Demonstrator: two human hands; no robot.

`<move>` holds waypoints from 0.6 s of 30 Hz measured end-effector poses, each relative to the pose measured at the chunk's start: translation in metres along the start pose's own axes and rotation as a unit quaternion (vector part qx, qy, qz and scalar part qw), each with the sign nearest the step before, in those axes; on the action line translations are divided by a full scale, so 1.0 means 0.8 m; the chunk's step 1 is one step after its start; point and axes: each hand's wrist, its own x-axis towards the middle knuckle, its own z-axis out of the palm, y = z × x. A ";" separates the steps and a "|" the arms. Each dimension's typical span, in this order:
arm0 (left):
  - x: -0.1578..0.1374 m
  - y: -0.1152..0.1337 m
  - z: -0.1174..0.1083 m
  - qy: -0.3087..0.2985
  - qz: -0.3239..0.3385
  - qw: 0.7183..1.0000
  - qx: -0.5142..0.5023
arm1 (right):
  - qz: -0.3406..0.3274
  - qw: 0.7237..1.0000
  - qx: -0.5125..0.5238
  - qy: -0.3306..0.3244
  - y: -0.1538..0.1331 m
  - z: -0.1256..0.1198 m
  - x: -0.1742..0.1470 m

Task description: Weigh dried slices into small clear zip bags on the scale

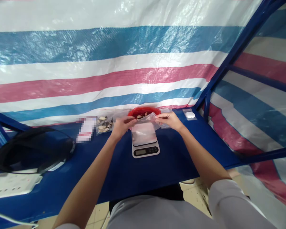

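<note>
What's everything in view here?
Sheeting: at least one, white-blue-red, behind and right
Bars: several, blue, both sides
Table: one, blue, centre
Scale: one, white, table centre
Container: one, red, behind scale
Pieces: several, brownish, inside container
Filled bag: one, clear, left of container
Other bags: at least two, clear, flanking container
Packet: one, clear-white, far right
Pixelated item: one, whitish, left
Hollow item: one, black, left
Socket strip: one, white, left
Cable: one, white, near-left corner
Floor: one, beige, below
Held bag: one, clear, before container
Left grip: one, bare, bag's left edge
Right grip: one, bare, bag's right edge
Shirt: one, pale, bottom
</note>
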 end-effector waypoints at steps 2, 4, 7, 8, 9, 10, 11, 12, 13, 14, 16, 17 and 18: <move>0.012 0.020 -0.001 -0.070 0.024 0.993 0.093 | -0.021 0.999 -0.022 -0.019 -0.006 -0.002 0.001; 0.023 0.038 0.005 -0.172 0.042 0.971 0.158 | -0.041 0.998 -0.037 -0.027 -0.011 -0.002 0.001; 0.029 0.050 0.021 -0.258 0.048 0.958 0.115 | -0.046 0.998 -0.047 -0.012 -0.013 -0.004 -0.001; 0.028 0.050 0.026 -0.257 0.045 0.962 0.086 | -0.043 0.998 -0.046 0.000 -0.012 -0.006 -0.003; 0.026 0.047 0.032 -0.243 0.041 0.968 0.057 | -0.040 0.998 -0.042 0.014 -0.010 -0.008 -0.006; 0.024 0.043 0.038 -0.221 0.038 0.974 0.031 | -0.035 0.998 -0.036 0.030 -0.007 -0.012 -0.008; 0.022 0.038 0.044 -0.198 0.035 0.980 0.007 | -0.027 0.998 -0.026 0.047 -0.003 -0.016 -0.012; 0.019 0.032 0.050 -0.177 0.034 0.983 -0.014 | -0.014 0.998 -0.013 0.064 0.002 -0.021 -0.015; 0.018 0.026 0.056 -0.164 0.033 0.985 -0.033 | 0.006 0.997 0.002 0.079 0.006 -0.025 -0.019; 0.016 0.021 0.062 -0.151 0.030 0.987 -0.049 | 0.030 0.995 0.016 0.089 0.011 -0.029 -0.022; 0.014 0.015 0.076 -0.127 0.027 0.989 -0.077 | 0.080 0.992 0.042 0.093 0.019 -0.037 -0.027; 0.013 0.013 0.083 -0.118 0.025 0.989 -0.089 | 0.099 0.990 0.054 0.086 0.023 -0.040 -0.029; 0.012 0.012 0.089 -0.113 0.025 0.988 -0.099 | 0.114 0.989 0.065 0.075 0.025 -0.043 -0.030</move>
